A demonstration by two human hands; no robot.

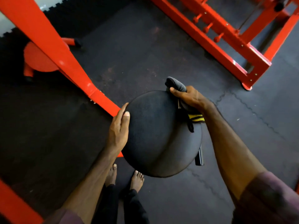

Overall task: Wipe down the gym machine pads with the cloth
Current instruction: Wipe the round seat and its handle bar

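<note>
The person is standing over the round black pad point(159, 135), which is sitting just off the lower end of a slanting red frame point(68, 62) and above the bare feet. The left hand point(119, 126) is resting flat against the pad's left edge, fingers straight, steadying it. The right hand point(188, 98) is gripping the bunched grey cloth point(176, 86) at the pad's far right rim, fingers curled round it, a yellow-and-black strip hanging just below. The wiping of this pad seems to be under way. Next, the cloth probably needs dragging across the top toward the left hand, with the pad braced.
</note>
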